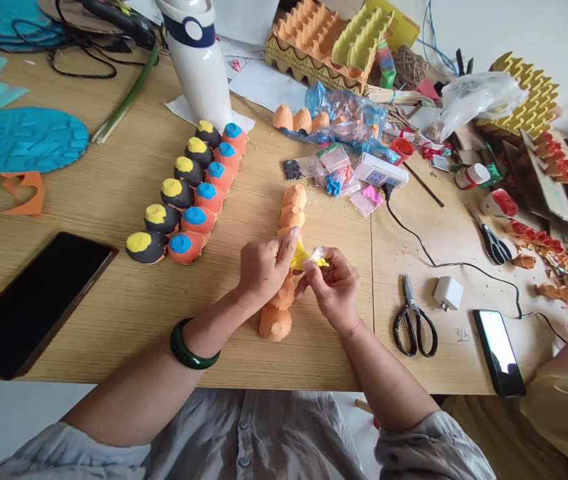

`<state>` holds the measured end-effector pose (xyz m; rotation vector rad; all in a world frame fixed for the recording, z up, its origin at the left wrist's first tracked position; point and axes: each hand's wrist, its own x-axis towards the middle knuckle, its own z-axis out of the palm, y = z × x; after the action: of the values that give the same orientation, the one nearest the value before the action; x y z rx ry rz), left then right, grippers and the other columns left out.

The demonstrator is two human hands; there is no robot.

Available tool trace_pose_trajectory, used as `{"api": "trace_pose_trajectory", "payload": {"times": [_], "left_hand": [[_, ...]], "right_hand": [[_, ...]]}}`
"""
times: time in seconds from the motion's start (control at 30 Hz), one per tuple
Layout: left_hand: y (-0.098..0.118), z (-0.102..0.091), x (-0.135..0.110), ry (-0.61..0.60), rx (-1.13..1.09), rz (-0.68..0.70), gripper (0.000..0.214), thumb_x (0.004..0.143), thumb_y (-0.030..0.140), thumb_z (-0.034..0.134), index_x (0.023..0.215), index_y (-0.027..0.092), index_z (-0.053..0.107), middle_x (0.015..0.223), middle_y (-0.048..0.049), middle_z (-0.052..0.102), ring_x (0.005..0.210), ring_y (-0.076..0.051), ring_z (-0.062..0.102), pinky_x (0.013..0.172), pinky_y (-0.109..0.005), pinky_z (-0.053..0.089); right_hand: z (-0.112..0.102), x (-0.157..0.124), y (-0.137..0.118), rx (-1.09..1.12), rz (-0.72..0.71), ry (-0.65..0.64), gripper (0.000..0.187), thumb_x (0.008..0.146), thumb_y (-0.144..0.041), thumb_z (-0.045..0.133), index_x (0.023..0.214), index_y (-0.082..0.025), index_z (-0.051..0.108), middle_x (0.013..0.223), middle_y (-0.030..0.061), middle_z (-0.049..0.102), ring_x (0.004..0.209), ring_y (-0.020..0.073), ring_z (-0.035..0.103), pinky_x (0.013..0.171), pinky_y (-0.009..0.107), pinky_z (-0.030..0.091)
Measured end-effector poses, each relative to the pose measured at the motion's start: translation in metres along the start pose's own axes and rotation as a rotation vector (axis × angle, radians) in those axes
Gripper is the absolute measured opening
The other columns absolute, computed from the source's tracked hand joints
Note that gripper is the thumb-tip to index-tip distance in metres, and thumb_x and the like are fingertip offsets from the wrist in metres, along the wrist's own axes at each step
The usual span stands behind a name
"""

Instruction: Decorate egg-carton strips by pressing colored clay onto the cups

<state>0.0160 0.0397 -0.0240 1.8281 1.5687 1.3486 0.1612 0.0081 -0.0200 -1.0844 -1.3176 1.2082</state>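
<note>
Wooden surface [244,363] carried the work; on its left half lay the black strip [187,172] of cups with yellow caps, and just beside it, to its right, the orange-red strip [209,195] with blue caps; the bare orange strip [277,325] ran lengthwise beneath the hands, its middle cups partly hidden; left hand [267,267] was clamped, thumb over curled fingers, on one end of the yellow clay [301,257]; right hand [337,287] pinched the other end between thumb and fingers; whether either hand touched the strip below could not be told; black-handled scissors [409,301] lay to the right of the right hand, in easy reach should the wrapping resist; the yellow clay sat between the two hands, above the bare orange strip, with clear film [318,253] bunched at its right end.

Step judged to be parting clay from film; good practice called for a firm left anchor and short, even pulls from the right; film was best peeled back before any tearing, lest scraps embed; grips set close together would probably limit stringing; light wrists would spare the cups from crushing.
</note>
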Motion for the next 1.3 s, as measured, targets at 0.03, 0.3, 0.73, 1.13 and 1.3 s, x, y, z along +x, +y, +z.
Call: {"api": "trace_pose_trajectory", "payload": {"times": [0.03, 0.3, 0.73, 1.13, 1.3], "left_hand": [[-0.002, -0.001, 0.001, 0.012, 0.007, -0.031, 0.066, 0.108, 0.056, 0.042, 0.052, 0.021, 0.045, 0.043, 0.0013, 0.044, 0.042, -0.01, 0.035, 0.048, -0.029, 0.025], [-0.017, -0.004, 0.01, 0.123, 0.088, -0.095, 0.061, 0.107, 0.05, 0.043, 0.054, 0.021, 0.05, 0.045, 0.003, 0.034, 0.046, -0.011, 0.029, 0.052, -0.032, 0.022], [-0.019, -0.004, 0.014, 0.22, 0.087, -0.079, 0.061, 0.105, 0.049, 0.046, 0.052, 0.022, 0.032, 0.046, 0.0037, 0.026, 0.048, -0.01, 0.023, 0.053, -0.034, 0.019], [-0.03, -0.004, 0.021, 0.237, -0.116, -0.299, 0.065, 0.106, 0.055, 0.048, 0.051, 0.023, 0.034, 0.043, 0.0036, 0.033, 0.045, -0.011, 0.032, 0.048, -0.032, 0.027], [-0.032, -0.003, 0.022, 0.228, -0.182, -0.346, 0.066, 0.104, 0.06, 0.049, 0.053, 0.023, 0.031, 0.045, 0.0041, 0.031, 0.046, -0.01, 0.032, 0.045, -0.03, 0.029]], "right_hand": [[-0.001, 0.0, 0.0, -0.044, -0.016, 0.02, 0.027, 0.095, -0.047, 0.072, 0.096, -0.023, 0.059, 0.067, -0.0034, 0.069, 0.039, 0.0084, 0.058, 0.038, 0.02, 0.047], [-0.003, 0.005, 0.0, -0.002, 0.033, 0.007, 0.035, 0.091, -0.054, 0.076, 0.093, -0.024, 0.059, 0.06, -0.0077, 0.059, 0.036, 0.0061, 0.048, 0.032, 0.018, 0.035], [-0.006, 0.008, 0.013, -0.167, -0.176, 0.103, 0.02, 0.093, -0.035, 0.077, 0.101, -0.024, 0.063, 0.077, -0.0052, 0.065, 0.051, 0.0062, 0.055, 0.047, 0.021, 0.048], [-0.011, 0.023, 0.007, 0.278, 0.192, 0.146, 0.043, 0.089, -0.063, 0.075, 0.085, -0.021, 0.066, 0.075, -0.0011, 0.073, 0.045, 0.0095, 0.06, 0.046, 0.025, 0.056], [-0.013, 0.028, 0.01, 0.431, 0.24, 0.09, 0.036, 0.079, -0.05, 0.088, 0.085, -0.021, 0.068, 0.08, -0.002, 0.076, 0.047, 0.0075, 0.061, 0.05, 0.023, 0.059]]}}
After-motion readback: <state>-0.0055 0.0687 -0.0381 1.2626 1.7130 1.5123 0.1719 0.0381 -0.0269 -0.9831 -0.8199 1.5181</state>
